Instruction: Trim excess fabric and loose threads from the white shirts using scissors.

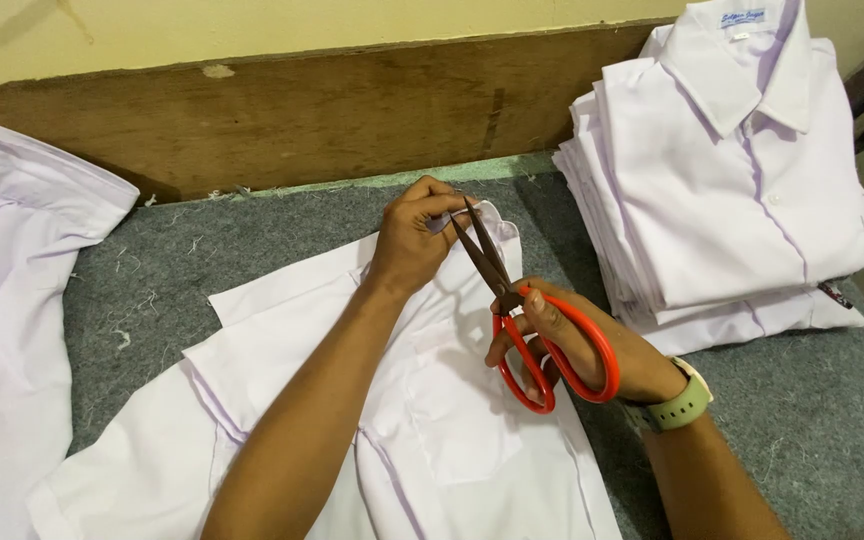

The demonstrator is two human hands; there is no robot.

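A white shirt [282,360] lies spread on the grey felt table [812,410] in front of me. My left hand [414,240] pinches the shirt's far edge near its collar and lifts a small bit of fabric. My right hand [592,345], with a pale green watch on the wrist, grips red-handled scissors [512,310]. The dark blades are slightly apart and point up to the pinched fabric, their tips right at my left fingers.
A neat stack of folded white shirts [722,170] sits at the right. Another white shirt [12,300] lies loose at the left edge. A brown wooden board [282,110] runs along the back under a pale wall. Thread scraps dot the felt.
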